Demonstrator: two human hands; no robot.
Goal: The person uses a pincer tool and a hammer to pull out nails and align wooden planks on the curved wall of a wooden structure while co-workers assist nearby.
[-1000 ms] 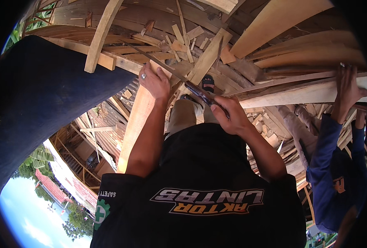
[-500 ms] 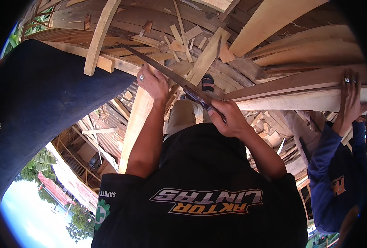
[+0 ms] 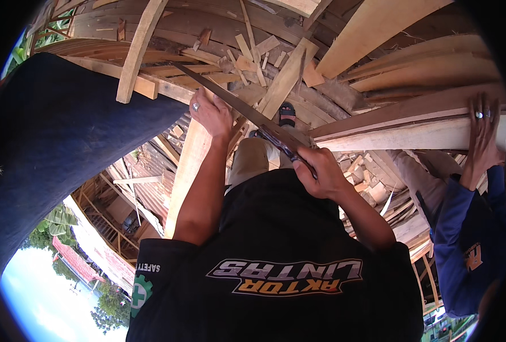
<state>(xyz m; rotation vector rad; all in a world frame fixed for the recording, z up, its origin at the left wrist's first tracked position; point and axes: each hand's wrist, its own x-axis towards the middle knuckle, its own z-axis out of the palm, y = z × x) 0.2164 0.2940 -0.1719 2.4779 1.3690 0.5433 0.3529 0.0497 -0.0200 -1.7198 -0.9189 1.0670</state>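
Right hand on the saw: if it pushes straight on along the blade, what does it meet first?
Probably the left hand, resting on the plank beside the saw blade, ahead of the right hand. Depth is unclear; it may pass alongside.

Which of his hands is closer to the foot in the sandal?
Right. The right hand grips the saw handle just below the sandal. The left hand rests on a plank farther off to the side.

no packages, signs or screens here, only printed emblems: a white-and-orange logo (image 3: 284, 277) low centre on black cloth, a green-white gear badge (image 3: 141, 292) lower left
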